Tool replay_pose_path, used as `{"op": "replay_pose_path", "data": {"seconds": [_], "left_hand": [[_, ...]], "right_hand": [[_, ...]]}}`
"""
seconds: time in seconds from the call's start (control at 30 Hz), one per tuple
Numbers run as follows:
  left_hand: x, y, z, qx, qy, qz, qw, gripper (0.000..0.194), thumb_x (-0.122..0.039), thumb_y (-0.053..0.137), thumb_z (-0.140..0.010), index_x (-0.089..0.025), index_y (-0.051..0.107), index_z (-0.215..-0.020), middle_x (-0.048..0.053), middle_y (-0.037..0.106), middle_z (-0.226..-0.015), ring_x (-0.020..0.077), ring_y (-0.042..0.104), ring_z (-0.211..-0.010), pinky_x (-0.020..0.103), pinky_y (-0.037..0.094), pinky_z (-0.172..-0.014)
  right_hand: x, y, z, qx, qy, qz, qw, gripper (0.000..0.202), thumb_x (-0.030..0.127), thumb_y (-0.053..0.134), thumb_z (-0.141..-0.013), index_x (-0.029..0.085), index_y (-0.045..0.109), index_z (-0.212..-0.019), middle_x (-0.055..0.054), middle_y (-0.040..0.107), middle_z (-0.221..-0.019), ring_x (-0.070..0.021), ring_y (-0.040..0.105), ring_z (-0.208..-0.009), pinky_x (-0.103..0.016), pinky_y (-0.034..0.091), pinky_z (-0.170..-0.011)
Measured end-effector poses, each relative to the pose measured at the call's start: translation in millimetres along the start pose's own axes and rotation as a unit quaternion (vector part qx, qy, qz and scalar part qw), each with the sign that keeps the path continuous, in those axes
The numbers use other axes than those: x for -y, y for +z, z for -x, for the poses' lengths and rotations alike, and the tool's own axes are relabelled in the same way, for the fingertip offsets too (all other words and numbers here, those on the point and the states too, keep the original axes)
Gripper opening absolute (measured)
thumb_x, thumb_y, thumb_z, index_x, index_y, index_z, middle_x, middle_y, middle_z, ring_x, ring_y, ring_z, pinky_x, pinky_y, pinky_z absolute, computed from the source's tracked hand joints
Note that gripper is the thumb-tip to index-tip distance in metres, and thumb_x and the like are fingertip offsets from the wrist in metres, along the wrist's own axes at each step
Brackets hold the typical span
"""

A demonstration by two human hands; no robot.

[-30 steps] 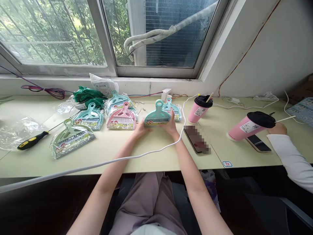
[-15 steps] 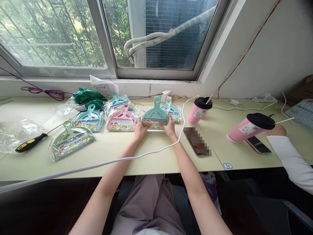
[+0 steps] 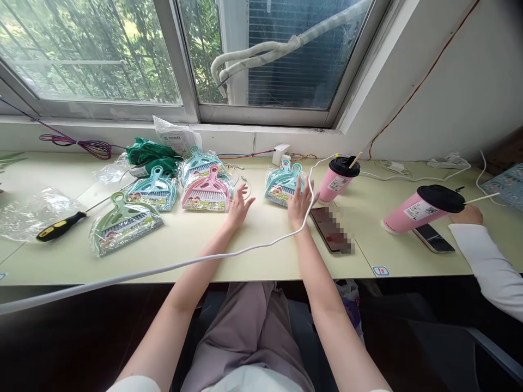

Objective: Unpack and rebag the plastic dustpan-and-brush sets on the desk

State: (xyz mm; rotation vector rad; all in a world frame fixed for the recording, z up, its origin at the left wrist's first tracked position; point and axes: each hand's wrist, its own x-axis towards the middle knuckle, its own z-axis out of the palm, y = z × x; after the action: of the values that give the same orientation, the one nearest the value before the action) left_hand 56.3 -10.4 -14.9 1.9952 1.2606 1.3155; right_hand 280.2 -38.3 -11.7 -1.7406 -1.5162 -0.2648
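Several small dustpan-and-brush sets in clear wrap lie on the pale table. Two turquoise dustpan sets [image 3: 278, 185] rest together, one overlapping the other, right of the middle. My right hand [image 3: 300, 204] is at their right edge with fingers spread; whether it touches them I cannot tell. My left hand [image 3: 240, 207] is open and holds nothing, just right of a pink dustpan set [image 3: 206, 191]. Behind the pink one is another turquoise set [image 3: 201, 163]. Farther left lie a blue dustpan set [image 3: 152, 191] and, nearer the front, a green dustpan set [image 3: 125, 223].
A white cable [image 3: 196, 263] crosses in front of my forearms. At right are a phone [image 3: 329, 228], two pink cups [image 3: 333, 185] and another person's sleeve [image 3: 482, 256]. A screwdriver [image 3: 61, 226], plastic wrap [image 3: 41, 212] and a green bag [image 3: 149, 151] are on the left.
Both hands have let go of the turquoise dustpan set they held upright in the middle. It now lies farther back with the other turquoise one. My hands have moved apart.
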Motion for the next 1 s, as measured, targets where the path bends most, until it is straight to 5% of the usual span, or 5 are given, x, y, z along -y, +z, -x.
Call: {"op": "replay_pose_path", "data": {"seconds": [0.17, 0.27, 0.43, 0.7, 1.0], "left_hand": [[-1, -26.7, -6, -0.094, -0.108, -0.203, 0.969, 0.057, -0.032, 0.058, -0.093, -0.018, 0.043, -0.146, 0.019, 0.036, -0.160, 0.0351, 0.022, -0.155, 0.057, 0.016, -0.126], [22, -35.8, -12, -0.078, -0.210, -0.284, 0.932, 0.073, -0.045, 0.057, -0.093, -0.012, 0.035, -0.154, 0.021, 0.020, -0.167, 0.0387, 0.006, -0.158, 0.064, 0.005, -0.125], [55, -30.3, -16, -0.029, -0.223, -0.329, 0.917, 0.077, -0.053, 0.051, -0.093, -0.016, 0.033, -0.158, 0.018, 0.009, -0.170, 0.0388, 0.000, -0.158, 0.064, 0.001, -0.124], [52, -19.7, -17, 0.003, -0.211, -0.340, 0.916, 0.079, -0.052, 0.054, -0.091, -0.018, 0.032, -0.159, 0.016, 0.008, -0.171, 0.0398, -0.001, -0.158, 0.066, 0.002, -0.123], [-2, -38.8, -11, -0.021, -0.192, -0.307, 0.932, 0.050, -0.042, 0.033, -0.102, -0.022, 0.057, -0.140, 0.017, 0.047, -0.155, 0.0367, 0.035, -0.148, 0.064, 0.014, -0.123]], "right_hand": [[10, 31, 15, 0.152, -0.023, 0.066, 0.986, 0.074, 0.053, 0.055, -0.096, 0.014, 0.038, -0.156, -0.024, 0.023, -0.167, -0.0455, 0.015, -0.155, -0.077, 0.011, -0.118], [-8, 50, 6, 0.177, -0.055, 0.070, 0.980, 0.071, 0.056, 0.048, -0.098, 0.020, 0.034, -0.158, -0.019, 0.018, -0.169, -0.0408, 0.010, -0.157, -0.073, 0.007, -0.120], [-41, 74, -28, 0.213, -0.090, 0.079, 0.970, 0.070, 0.058, 0.040, -0.100, 0.026, 0.027, -0.160, -0.013, 0.012, -0.172, -0.0340, 0.005, -0.159, -0.067, 0.005, -0.123], [-48, 93, -65, 0.221, -0.101, 0.099, 0.965, 0.076, 0.062, 0.037, -0.098, 0.030, 0.014, -0.163, -0.005, -0.003, -0.173, -0.0300, -0.006, -0.160, -0.066, -0.001, -0.124], [-14, 45, -43, 0.207, -0.125, 0.061, 0.968, 0.068, 0.052, 0.037, -0.101, 0.024, 0.022, -0.161, -0.013, 0.015, -0.171, -0.0323, 0.005, -0.159, -0.072, -0.002, -0.120]]}}
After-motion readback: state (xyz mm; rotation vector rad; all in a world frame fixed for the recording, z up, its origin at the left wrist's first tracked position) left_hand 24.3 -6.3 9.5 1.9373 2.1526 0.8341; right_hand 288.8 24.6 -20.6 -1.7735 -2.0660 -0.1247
